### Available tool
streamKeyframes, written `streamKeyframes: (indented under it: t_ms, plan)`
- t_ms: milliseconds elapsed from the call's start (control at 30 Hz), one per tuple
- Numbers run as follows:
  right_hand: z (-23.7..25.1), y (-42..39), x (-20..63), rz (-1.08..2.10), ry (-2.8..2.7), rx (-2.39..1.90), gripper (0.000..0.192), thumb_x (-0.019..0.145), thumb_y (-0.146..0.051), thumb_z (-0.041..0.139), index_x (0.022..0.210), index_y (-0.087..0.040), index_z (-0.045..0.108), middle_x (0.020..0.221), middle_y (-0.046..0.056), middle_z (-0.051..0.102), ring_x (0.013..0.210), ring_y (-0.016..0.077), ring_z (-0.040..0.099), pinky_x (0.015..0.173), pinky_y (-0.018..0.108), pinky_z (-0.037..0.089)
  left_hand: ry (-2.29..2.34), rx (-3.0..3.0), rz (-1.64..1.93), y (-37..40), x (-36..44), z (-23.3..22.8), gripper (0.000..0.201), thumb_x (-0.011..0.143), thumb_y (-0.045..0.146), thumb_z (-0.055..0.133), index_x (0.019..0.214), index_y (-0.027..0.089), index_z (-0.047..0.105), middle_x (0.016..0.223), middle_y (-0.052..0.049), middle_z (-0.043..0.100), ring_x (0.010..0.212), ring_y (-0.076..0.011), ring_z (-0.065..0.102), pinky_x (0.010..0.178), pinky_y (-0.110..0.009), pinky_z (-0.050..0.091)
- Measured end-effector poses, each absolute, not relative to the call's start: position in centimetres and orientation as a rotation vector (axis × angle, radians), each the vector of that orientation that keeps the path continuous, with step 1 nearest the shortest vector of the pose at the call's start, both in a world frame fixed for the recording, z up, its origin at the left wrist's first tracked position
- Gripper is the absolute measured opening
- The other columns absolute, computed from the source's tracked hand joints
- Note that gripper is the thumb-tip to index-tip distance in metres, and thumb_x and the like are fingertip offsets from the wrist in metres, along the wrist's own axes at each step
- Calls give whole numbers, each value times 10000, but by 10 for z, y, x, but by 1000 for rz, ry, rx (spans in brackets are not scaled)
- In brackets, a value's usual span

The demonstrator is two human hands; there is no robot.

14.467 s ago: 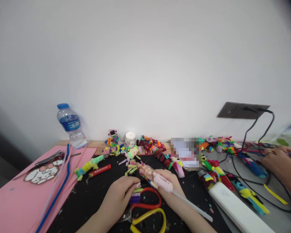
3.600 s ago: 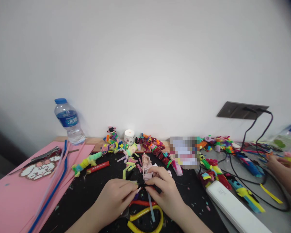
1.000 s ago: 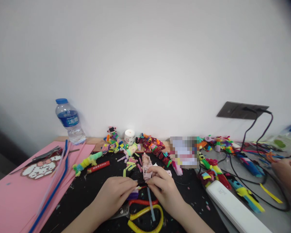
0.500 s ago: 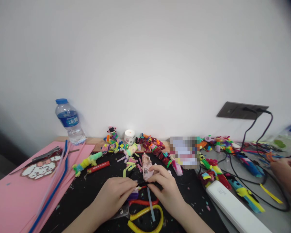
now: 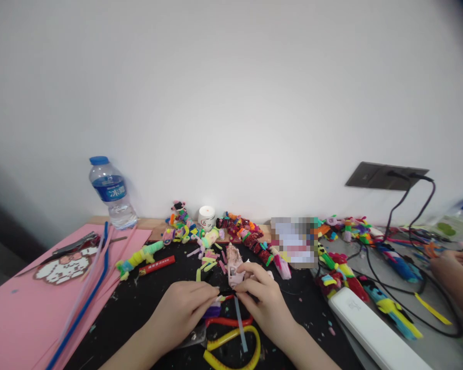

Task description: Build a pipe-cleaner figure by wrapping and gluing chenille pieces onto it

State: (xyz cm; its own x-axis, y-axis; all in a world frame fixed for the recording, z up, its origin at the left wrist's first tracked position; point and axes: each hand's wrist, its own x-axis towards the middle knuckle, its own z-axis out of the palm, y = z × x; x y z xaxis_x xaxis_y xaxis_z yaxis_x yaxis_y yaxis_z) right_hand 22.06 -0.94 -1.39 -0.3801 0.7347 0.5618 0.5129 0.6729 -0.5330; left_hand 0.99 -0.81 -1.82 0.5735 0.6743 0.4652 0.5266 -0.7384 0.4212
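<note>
Low in the middle, my left hand (image 5: 189,307) is closed in a pinch near a thin black strip (image 5: 227,293), its fingertips meeting at the strip's left end. My right hand (image 5: 265,298) pinches at the other end, thumb and forefinger together. My fingers partly hide the strip, and its exact kind is hard to make out. Just beyond my right fingertips lies a pinkish, pointed piece (image 5: 234,264). Below the hands are a pale translucent stick (image 5: 241,325), a looped yellow strip (image 5: 259,344), a red strip (image 5: 231,321) and a small purple item (image 5: 213,311).
Pink sheets (image 5: 19,308) and a water bottle (image 5: 113,192) are at left. Colourful fuzzy pipe-cleaner figures (image 5: 250,239) line the wall beside a white cup (image 5: 207,217). At right lie a white elongated device (image 5: 374,329), black cables (image 5: 412,280) and another person's hand (image 5: 453,275).
My hands stay almost in the same place, with only slight finger movement. The other person's hand at right has shifted a little, and more of a pink and yellow piece shows in it.
</note>
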Motion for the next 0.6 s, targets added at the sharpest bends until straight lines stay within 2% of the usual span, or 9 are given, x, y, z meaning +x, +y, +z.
streamKeyframes:
  t_ms: [600]
  plan:
    - [-14,-10,221,360,-2106,-962,177,809,-74,507,797,-197,633,1040,76,550,840,161,557,725,282,476,1011,2607,908,-6,9,-19,211,880,178,433,891,200,642,840,-25,700,722,-152,651,667,-219,497]
